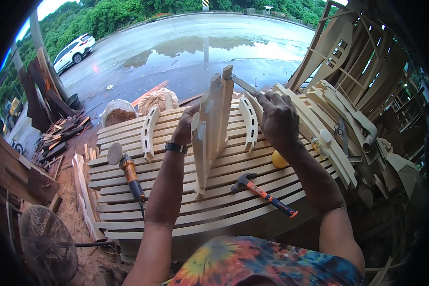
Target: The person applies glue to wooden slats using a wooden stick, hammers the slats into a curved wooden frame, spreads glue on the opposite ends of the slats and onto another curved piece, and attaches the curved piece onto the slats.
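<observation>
A pale wooden frame [207, 133] of joined boards stands upright on the slatted wooden top [171, 209] in front of me. My left hand [185, 126] is closed on its left side; part of the fingers is hidden behind the wood. My right hand [279, 119] is wrapped round a flat, chisel-like metal tool [244, 86], whose tip touches the top end of the frame's far upright. Curved slotted wooden pieces, one on the left [149, 133] and one on the right [249, 124], lie either side of the frame. A claw hammer [267, 194] rests nearest my right forearm.
An angle grinder [131, 174] with a cord lies on the slats at left. A yellow round object [280, 159] sits under my right forearm. Planks and a curved pipe [367, 131] crowd the right. A fan [47, 238] stands lower left; a wet road [190, 43] lies beyond.
</observation>
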{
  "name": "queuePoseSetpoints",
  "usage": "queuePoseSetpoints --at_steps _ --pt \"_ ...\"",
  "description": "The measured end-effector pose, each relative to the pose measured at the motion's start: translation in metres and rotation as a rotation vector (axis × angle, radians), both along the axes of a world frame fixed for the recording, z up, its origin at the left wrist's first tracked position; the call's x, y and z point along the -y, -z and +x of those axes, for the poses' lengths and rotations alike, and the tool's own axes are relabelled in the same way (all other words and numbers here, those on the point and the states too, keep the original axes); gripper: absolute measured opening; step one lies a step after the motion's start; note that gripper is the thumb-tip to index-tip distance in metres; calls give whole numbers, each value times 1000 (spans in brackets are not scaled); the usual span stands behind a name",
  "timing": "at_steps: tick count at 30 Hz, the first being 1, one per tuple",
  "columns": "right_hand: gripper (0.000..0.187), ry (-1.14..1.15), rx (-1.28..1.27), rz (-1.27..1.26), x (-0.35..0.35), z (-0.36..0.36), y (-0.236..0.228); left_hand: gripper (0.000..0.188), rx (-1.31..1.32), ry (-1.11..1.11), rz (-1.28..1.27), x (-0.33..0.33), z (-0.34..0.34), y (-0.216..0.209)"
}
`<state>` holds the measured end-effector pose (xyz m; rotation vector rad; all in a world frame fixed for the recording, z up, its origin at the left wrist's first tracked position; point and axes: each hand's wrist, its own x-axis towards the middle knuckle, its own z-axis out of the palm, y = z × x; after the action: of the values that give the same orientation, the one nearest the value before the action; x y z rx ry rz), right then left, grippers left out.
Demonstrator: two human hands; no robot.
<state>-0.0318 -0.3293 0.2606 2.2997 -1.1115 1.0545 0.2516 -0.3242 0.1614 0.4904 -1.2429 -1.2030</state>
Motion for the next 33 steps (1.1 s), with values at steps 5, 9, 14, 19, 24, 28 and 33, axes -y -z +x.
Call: queuePoseSetpoints --at_steps 5,9,14,19,24,28,33 --pt "39 -15 -68 51 -13 -7 -23 47 45 14 -46 5 0 1" --pt "36 -89 -95 6 -16 -18 -40 49 -72 112 -18 8 1 4" --pt "36 -95 53 133 1 -26 -47 50 -109 200 -6 11 5 8" --pt "37 -53 11 256 14 -19 -47 52 -117 255 -52 10 7 7" --pt "35 -28 -10 320 11 -15 -53 49 -80 168 6 2 -1 -3" --pt "35 -49 -22 279 14 -12 -51 45 -58 151 -13 -4 -4 -10" --pt "36 -52 -48 265 6 -7 -53 43 -27 144 -11 -2 -7 -12"
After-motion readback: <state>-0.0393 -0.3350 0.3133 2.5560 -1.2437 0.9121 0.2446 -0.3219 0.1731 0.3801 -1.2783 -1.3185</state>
